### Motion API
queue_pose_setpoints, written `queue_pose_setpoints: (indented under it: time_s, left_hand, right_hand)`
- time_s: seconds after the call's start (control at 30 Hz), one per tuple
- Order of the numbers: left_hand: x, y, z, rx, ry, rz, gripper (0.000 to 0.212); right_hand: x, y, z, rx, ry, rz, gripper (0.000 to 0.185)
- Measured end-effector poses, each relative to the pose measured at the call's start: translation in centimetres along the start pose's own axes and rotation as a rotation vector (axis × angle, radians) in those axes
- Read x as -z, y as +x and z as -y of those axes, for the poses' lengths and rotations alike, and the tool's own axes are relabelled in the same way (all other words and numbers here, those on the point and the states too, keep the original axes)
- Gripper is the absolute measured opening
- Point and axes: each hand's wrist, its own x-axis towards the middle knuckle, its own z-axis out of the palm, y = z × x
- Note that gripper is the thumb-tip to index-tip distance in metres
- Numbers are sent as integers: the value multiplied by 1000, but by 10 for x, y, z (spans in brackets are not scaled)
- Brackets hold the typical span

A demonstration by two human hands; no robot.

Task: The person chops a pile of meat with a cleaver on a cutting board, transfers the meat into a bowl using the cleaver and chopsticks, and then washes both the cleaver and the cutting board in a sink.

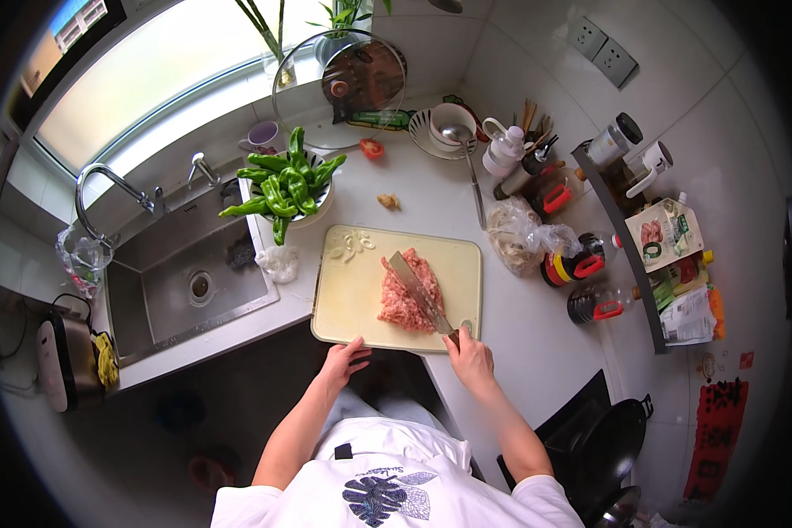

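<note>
My right hand (470,355) grips the handle of a kitchen knife (420,294), its broad blade lying across a patch of minced meat (396,305). The meat is spread on a cream cutting board (350,310), right of its middle. At the board's near left edge, my left hand (347,362) touches the rim with its fingers apart. Pale slices, perhaps garlic (351,245), lie in the board's far left corner. Beyond the board are a piece of ginger (389,201) and a cut tomato (371,148). Green peppers (289,185) fill a bowl at the far left.
A steel sink (191,290) lies left. A glass lid (338,86) leans behind the peppers. Right of the board stand a ladle (472,171) on a bowl, a plastic bag (525,231) and sauce bottles (577,259). A black wok (607,449) sits at the near right.
</note>
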Motion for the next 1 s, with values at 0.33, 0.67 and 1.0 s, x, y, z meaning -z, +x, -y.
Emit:
queue_pose_setpoints:
  time_s: [0.33, 0.67, 1.0]
  left_hand:
    - [-4, -1, -3, -5, -6, 3, 35]
    - [-2, 4, -3, 6, -3, -11, 36]
    - [0, -2, -1, 16, -3, -7, 36]
  right_hand:
    - [-6, 1, -8, -20, -17, 16, 32]
    - [-5, 0, -10, 18, -39, 17, 31]
    - [34, 16, -8, -61, 62, 87, 32]
